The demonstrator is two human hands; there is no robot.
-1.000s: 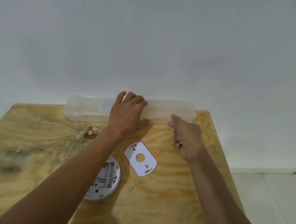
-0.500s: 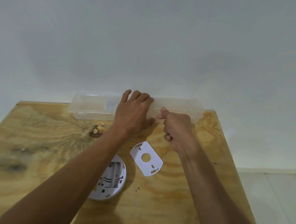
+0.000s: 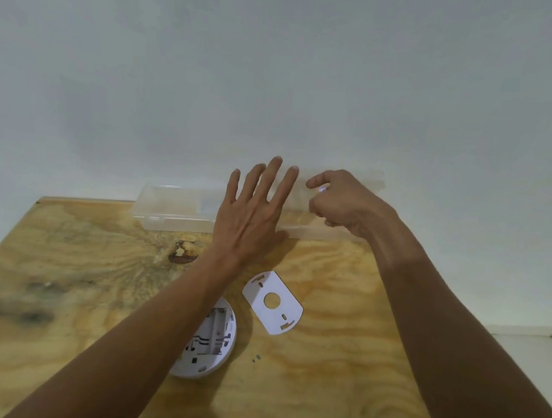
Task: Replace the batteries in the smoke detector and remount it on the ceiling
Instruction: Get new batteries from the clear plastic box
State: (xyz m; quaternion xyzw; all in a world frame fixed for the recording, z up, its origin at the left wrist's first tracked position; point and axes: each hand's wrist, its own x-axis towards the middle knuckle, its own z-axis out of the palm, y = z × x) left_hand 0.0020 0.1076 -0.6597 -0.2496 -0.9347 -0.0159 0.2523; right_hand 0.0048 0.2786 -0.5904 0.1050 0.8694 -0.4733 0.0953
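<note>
Against a pale wall, we lifted the clear plastic box's lid (image 3: pixel 345 185) with our pinching right hand (image 3: pixel 340 202), left hand (image 3: pixel 250 216) spread flat steadying; the round white smoke detector (image 3: pixel 209 341) lay below on the plywood table (image 3: pixel 353 370).

We reached both forearms forward, our left hand (image 3: pixel 250 213) flat with fingers straight and spread, our right hand (image 3: pixel 343 202) curled, its forefinger and thumb pinching.

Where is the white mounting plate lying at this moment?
In the head view, the white mounting plate lies flat on the wooden table, just right of the smoke detector, between both forearms.
</note>
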